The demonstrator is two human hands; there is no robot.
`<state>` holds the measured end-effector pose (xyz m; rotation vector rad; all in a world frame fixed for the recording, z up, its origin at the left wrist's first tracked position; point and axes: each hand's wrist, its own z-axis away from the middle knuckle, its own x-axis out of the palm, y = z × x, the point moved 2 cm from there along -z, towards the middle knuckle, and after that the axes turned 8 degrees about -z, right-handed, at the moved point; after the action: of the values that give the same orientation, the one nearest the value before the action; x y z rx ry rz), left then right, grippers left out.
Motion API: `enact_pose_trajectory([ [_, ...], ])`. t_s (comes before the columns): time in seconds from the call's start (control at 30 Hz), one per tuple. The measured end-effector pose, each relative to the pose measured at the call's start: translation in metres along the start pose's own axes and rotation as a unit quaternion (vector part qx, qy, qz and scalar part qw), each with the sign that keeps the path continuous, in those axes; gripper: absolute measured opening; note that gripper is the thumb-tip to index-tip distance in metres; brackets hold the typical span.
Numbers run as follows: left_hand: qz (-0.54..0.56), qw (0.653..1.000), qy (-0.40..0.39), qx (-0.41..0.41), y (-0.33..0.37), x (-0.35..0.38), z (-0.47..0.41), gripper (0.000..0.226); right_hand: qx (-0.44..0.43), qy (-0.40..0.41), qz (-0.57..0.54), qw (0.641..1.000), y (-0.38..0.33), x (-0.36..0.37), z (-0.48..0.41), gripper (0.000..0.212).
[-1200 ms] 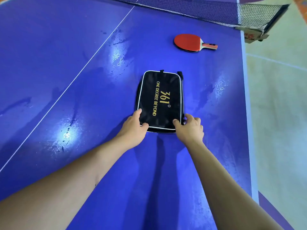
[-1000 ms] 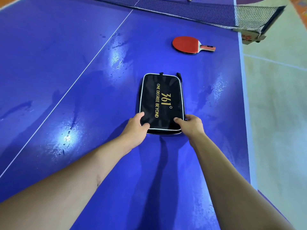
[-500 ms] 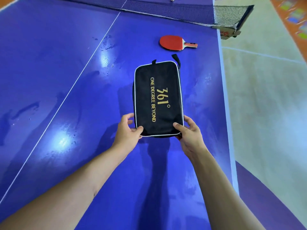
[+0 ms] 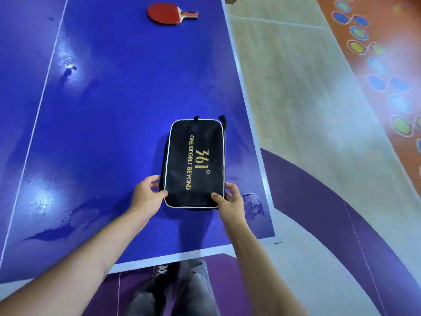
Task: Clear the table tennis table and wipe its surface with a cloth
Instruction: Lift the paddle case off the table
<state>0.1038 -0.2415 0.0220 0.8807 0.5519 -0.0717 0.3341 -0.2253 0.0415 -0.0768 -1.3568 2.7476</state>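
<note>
You held the black 361° paddle case (image 4: 196, 163) by its near end over the blue table tennis table (image 4: 114, 99), close to its right edge. Your left hand (image 4: 145, 198) pinched the case's 7 o'clock corner, thumb on top and fingers curled at the side; your right hand (image 4: 231, 202) pinched the 5 o'clock corner the same way. Whether the case's far end touched the table could not be told. A red paddle (image 4: 167, 15) lay well apart at 12 o'clock from the case, handle pointing to 3 o'clock. A wet patch (image 4: 44, 201) glistened at 9 o'clock from your left hand
</note>
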Motion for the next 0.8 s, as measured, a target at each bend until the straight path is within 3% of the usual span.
enact_pose_trajectory([
  [0.13,-0.05,0.998,-0.035,0.033,-0.022,0.013,0.035,0.046,-0.015,0.08,0.11,0.991,0.038,-0.025,0.044,0.019],
  [0.23,-0.086,0.992,-0.064,0.07,-0.026,0.023,0.05,0.044,-0.012,0.136,0.127,0.982,0.053,-0.036,0.07,0.009],
  [0.33,-0.133,0.98,-0.094,0.117,-0.018,0.03,0.054,0.045,0.015,0.173,0.146,0.974,0.064,-0.048,0.087,0.026],
  [0.57,-0.253,0.923,-0.152,0.248,0.01,0.052,0.052,0.048,0.13,0.161,0.14,0.968,0.102,-0.053,0.109,0.032],
  [0.8,-0.329,0.884,-0.174,0.282,0.034,0.081,0.038,0.05,0.148,0.075,0.196,0.966,0.112,-0.038,0.106,0.023],
])
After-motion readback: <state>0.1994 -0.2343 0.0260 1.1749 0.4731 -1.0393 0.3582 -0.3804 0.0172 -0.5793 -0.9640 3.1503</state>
